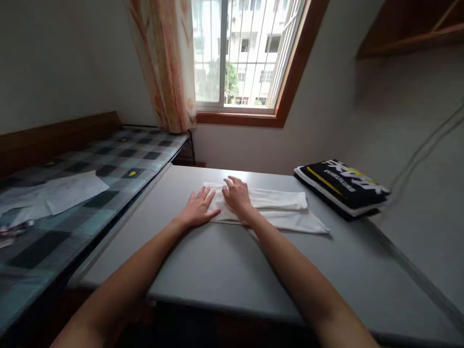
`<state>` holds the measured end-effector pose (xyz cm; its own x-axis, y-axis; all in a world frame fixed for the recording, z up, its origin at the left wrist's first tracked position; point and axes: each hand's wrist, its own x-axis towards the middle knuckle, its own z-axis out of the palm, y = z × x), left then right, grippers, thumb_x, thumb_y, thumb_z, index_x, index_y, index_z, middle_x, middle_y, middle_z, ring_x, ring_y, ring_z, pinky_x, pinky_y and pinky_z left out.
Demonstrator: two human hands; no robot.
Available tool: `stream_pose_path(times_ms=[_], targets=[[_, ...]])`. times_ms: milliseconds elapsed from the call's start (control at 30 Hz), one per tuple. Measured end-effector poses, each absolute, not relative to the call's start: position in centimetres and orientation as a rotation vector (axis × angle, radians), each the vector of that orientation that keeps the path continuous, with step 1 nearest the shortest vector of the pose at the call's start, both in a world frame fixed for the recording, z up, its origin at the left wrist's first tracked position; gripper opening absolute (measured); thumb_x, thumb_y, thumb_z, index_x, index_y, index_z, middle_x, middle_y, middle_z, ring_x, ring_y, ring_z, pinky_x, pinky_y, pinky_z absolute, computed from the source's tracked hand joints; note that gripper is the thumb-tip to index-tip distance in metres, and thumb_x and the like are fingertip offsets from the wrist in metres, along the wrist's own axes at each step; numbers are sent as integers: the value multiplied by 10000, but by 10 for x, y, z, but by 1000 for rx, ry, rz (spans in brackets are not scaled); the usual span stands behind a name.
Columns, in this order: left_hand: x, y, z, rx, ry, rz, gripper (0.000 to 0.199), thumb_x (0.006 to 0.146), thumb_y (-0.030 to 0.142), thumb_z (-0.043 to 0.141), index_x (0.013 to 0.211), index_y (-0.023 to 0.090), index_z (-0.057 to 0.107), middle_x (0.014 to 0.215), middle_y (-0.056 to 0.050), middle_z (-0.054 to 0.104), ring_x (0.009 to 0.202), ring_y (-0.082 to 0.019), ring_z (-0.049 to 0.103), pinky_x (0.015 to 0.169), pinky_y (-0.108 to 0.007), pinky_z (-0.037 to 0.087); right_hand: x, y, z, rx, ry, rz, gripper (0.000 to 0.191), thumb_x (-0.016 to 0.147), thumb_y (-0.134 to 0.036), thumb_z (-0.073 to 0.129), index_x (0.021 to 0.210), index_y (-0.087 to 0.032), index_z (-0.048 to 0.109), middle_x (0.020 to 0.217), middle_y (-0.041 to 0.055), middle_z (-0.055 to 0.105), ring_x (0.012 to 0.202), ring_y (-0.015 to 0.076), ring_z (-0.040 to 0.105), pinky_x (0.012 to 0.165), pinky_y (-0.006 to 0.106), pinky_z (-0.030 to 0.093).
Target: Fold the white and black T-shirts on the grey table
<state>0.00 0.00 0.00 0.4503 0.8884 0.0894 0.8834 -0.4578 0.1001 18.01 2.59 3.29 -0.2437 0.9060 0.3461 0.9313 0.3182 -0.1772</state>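
A white cloth garment (277,199) lies partly folded on the grey table, a narrow strip laid over a wider layer that flares towards its right end. My left hand (197,209) rests flat at the garment's left end, its fingers spread. Close beside it, my right hand (237,197) is over the cloth with fingers apart and slightly bent, gripping nothing that I can see. My hands and right forearm hide part of the fabric.
A stack of folded dark and white clothes (339,186) sits at the table's back right, near the wall. Left of the table (217,266) is a bed with a checked cover (148,145) and loose papers (68,193). A barred window (246,58) and curtain (166,67) are behind.
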Motion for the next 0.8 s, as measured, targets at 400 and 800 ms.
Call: stream_pose_path(times_ms=[400, 800], targets=[[-3, 2, -3, 2632, 1634, 169, 826, 895, 703, 286, 1548, 204, 198, 1606, -92, 160, 1483, -306, 116, 1162, -573, 136, 239, 2, 16, -1706, -2369, -25, 648, 974, -562, 269, 1449, -148, 422, 1523, 148, 376, 1407, 313, 288, 1133, 486, 197], [0, -5, -1, 2778, 1609, 310, 673, 920, 613, 378, 1476, 235, 381, 1549, -116, 337, 1455, -324, 214, 1152, -596, 156, 399, -26, 35, -2600, -1389, 71, 646, 881, -596, 453, 1274, -95, 561, 1307, 251, 523, 1218, 392, 507, 960, 514, 402]])
